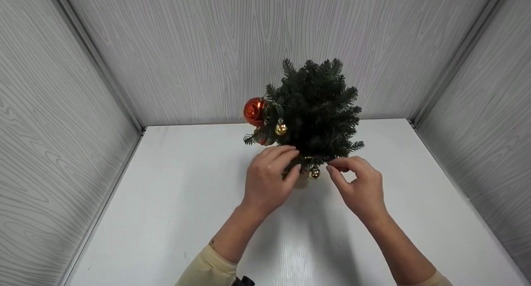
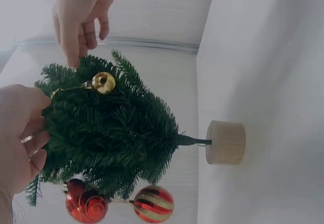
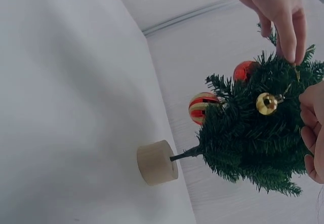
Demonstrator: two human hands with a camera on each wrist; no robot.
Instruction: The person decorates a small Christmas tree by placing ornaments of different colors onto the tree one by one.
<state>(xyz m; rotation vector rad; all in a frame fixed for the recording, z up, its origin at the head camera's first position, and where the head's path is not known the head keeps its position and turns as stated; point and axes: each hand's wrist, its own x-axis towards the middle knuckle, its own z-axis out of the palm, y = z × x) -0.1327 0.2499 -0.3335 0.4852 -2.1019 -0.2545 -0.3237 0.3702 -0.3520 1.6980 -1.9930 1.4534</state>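
A small artificial Christmas tree (image 1: 315,107) stands on a round wooden base (image 2: 225,143). From a front branch hangs a small gold ball (image 1: 315,172) on a thin gold cord (image 2: 71,88). My left hand (image 1: 269,176) is left of this ball, its fingertips at the cord's upper end among the needles. On the ball's other side, my right hand (image 1: 361,186) pinches a twig tip of the branch between thumb and index finger. A second gold ball (image 1: 281,129) hangs higher on the left, beside a shiny red ball (image 1: 254,111).
A red and gold striped ball (image 2: 153,204) hangs low on the tree's left side. The tree stands on a white tabletop (image 1: 191,203), with grey wood-grain panels (image 1: 186,49) behind and at both sides. A small black object (image 1: 244,281) shows by the left sleeve.
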